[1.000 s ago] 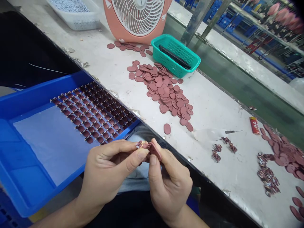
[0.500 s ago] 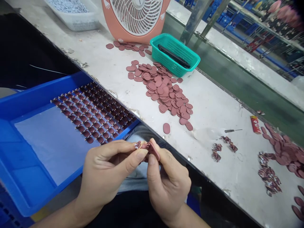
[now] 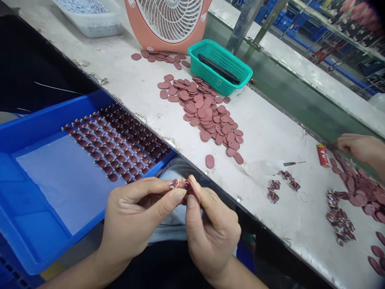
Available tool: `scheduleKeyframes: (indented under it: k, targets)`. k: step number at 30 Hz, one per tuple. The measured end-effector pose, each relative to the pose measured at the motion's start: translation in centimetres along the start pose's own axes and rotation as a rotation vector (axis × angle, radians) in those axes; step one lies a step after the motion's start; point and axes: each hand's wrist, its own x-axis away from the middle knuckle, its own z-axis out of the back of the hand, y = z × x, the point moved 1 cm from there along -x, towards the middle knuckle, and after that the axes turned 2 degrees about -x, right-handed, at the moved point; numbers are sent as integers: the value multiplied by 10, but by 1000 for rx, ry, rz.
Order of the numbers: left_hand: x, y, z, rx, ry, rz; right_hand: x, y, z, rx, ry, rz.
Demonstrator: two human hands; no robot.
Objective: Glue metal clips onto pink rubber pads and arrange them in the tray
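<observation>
two small pieces pinched together; left hand (image 3: 135, 216) grips a patterned label (image 3: 173, 184), right hand (image 3: 212, 237) a maroon oval rubber tag (image 3: 194, 190); bright blue plastic tray (image 3: 39, 245) keeps similar tags (image 3: 117, 144) in spaced rows

We see a bright blue tray (image 3: 36, 132) lined with pale blue paper (image 3: 66, 188) under rows of maroon tags (image 3: 117, 144); beyond that tray sit a teal lattice basket (image 3: 219, 66) and a salmon-pink fan (image 3: 141, 24) with white grille.
</observation>
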Motion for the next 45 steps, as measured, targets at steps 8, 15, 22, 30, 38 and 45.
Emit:
scheduleKeyframes:
  k: [8, 15, 22, 30, 38, 45]
  targets:
    - [-2, -1, -2, -2, -14, -9, -1, 0, 0, -22, 9, -10]
    - [-2, 2, 0, 31, -18, 27, -1, 2, 1, -6, -4, -7]
    - [-5, -4, 3, 74, 1, 65, 0, 10, -3, -54, -98, -42]
    - [-21, -33, 107, -466, 411, 23, 17, 30, 9, -22, -167, -138]
    - [-31, -108, 198, -1226, 47, 203, 30, 40, 17, 202, -261, 1]
    - [-45, -139, 201, -1362, -45, 373, 34, 42, 19, 234, -265, -6]
